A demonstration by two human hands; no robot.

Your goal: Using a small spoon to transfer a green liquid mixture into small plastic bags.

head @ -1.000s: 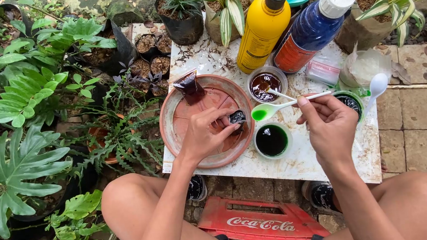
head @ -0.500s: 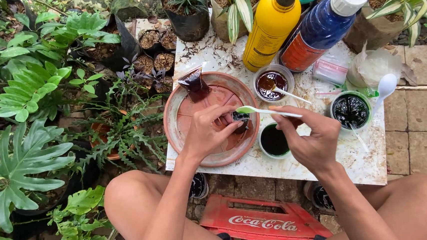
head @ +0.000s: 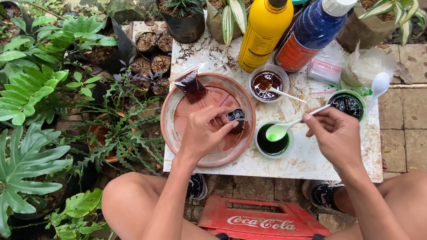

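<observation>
My left hand [head: 203, 131] holds a small clear bag [head: 237, 117] of dark liquid upright inside a round terracotta tray [head: 173, 120]. A second filled dark bag [head: 189, 84] leans at the tray's far rim. My right hand [head: 335, 134] pinches a white plastic spoon [head: 286, 126], its bowl green and sitting over a small cup of dark green liquid [head: 272, 143]. Behind that cup stands a cup of brown liquid [head: 266, 82] with a stick in it. To the right stands a cup of black liquid [head: 348, 104].
All stands on a stained white board [head: 316, 160]. A yellow bottle [head: 263, 27] and a blue bottle [head: 312, 28] stand at the back, with a plastic bag [head: 367, 66] and a white spoon [head: 379, 86] to the right. Potted plants [head: 26, 98] crowd the left. A red crate [head: 260, 222] lies between my knees.
My right hand has drawn the spoon back from the small bag to the green cup, after carrying it there from the right. The left hand has kept hold of the bag.
</observation>
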